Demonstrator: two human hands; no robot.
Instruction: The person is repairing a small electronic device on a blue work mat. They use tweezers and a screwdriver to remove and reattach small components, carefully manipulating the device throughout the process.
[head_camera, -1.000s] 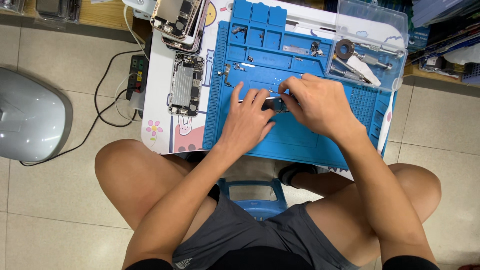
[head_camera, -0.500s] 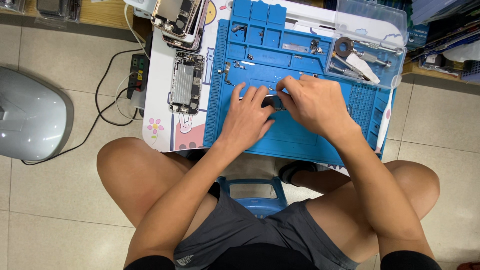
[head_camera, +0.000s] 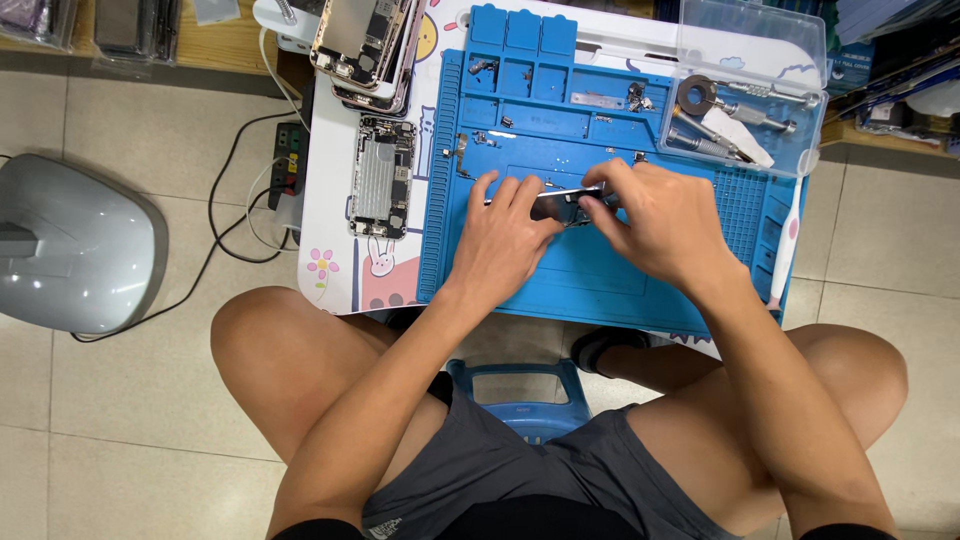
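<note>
The person sits on a low blue stool (head_camera: 520, 395) with knees spread, bent over a small white desk (head_camera: 325, 210) that carries a blue repair mat (head_camera: 600, 280). Both hands meet at the middle of the mat over a small dark phone part (head_camera: 560, 205), which lies flat with its long axis running left to right, crosswise to the forearms. The left hand (head_camera: 505, 235) lies on the part's left end, fingers stretched forward and pressing down on it rather than closed round it. The right hand (head_camera: 660, 220) comes in from the right; its grip is pressed together at the fingertips, thumb and forefinger pinching at the part's right end, possibly on a thin tool, though the fingers hide too much to be sure. The part thus lies just ahead of both hands and between them, about equally near each, the left steadying and the right working at the edge.

To the left, off the mat, an opened phone body (head_camera: 380, 180) lies on the desk, its long axis pointing away from the person, and another opened phone (head_camera: 365, 40) sits beyond it. A clear plastic tray (head_camera: 800, 60) with screwdrivers and a metal ring stands on the mat's far right corner. Small screws and brackets are scattered in the mat's upper compartments. A grey rounded object (head_camera: 70, 250) rests on the tiled floor at left
</note>
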